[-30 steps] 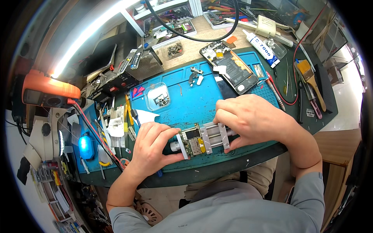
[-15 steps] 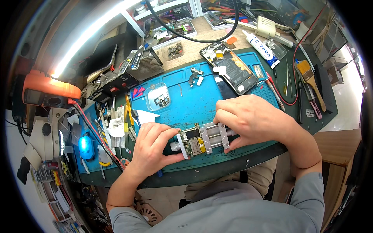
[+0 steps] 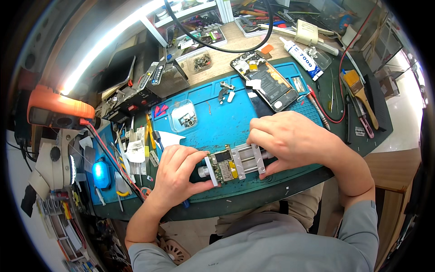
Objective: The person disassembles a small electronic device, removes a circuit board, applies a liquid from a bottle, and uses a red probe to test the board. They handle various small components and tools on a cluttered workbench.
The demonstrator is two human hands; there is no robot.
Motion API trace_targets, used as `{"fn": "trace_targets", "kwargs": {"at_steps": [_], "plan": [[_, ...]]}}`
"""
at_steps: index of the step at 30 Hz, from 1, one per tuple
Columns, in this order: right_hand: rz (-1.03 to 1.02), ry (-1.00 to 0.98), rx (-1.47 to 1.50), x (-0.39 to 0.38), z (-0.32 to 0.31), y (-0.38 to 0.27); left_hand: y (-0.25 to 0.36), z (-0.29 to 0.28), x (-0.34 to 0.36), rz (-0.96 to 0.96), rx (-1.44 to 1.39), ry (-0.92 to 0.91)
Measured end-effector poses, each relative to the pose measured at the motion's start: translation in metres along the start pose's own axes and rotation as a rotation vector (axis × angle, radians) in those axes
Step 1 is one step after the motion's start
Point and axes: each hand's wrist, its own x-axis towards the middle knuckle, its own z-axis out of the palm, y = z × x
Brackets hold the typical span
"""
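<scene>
Between my hands is a silver metal clamp fixture (image 3: 248,160) with parallel rods and a round knob at its left end. A green phone circuit board (image 3: 224,166) with metal shields and a yellow patch sits between its left jaw and its middle bar. My left hand (image 3: 176,173) grips the left jaw, thumb below and fingers above. My right hand (image 3: 290,141) closes around the right end plate, its curled fingers hiding most of the right knob. Beyond my right hand lies an opened phone (image 3: 267,84) with its battery exposed.
A blue work mat (image 3: 226,120) covers the bench under small parts. A clear tray (image 3: 183,115), orange multimeter (image 3: 59,109) and loose tools stand left. At the right are a glue tube (image 3: 302,60), a brush (image 3: 358,86) and a red probe cable. A black cable arches over the back.
My hands keep their grip on the fixture and hardly move. The whole view has shifted slightly, so the bench things appear a little displaced.
</scene>
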Motion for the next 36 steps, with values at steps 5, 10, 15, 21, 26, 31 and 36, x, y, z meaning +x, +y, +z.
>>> {"fn": "trace_targets", "kwargs": {"at_steps": [5, 10, 15, 21, 26, 31, 36], "plan": [[0.007, -0.004, -0.010, 0.000, 0.001, 0.001, 0.001, 0.000, 0.001, -0.006, 0.004, -0.010], [0.021, -0.015, -0.017, 0.000, 0.001, 0.001, -0.001, 0.000, 0.002, -0.004, 0.004, -0.018], [0.022, -0.016, -0.028, 0.000, 0.001, 0.002, 0.000, -0.001, 0.002, -0.012, -0.001, -0.032], [0.026, -0.018, -0.027, 0.001, 0.001, 0.002, 0.001, -0.005, 0.004, -0.035, -0.042, -0.058], [0.041, -0.024, -0.032, -0.001, 0.001, 0.001, -0.007, -0.011, 0.005, -0.005, -0.025, -0.062], [0.026, -0.007, -0.031, 0.000, 0.002, 0.002, -0.004, -0.015, 0.006, 0.032, -0.061, -0.093], [0.027, -0.008, -0.035, -0.001, 0.002, 0.002, -0.002, -0.016, 0.006, -0.004, -0.072, -0.091]]}}
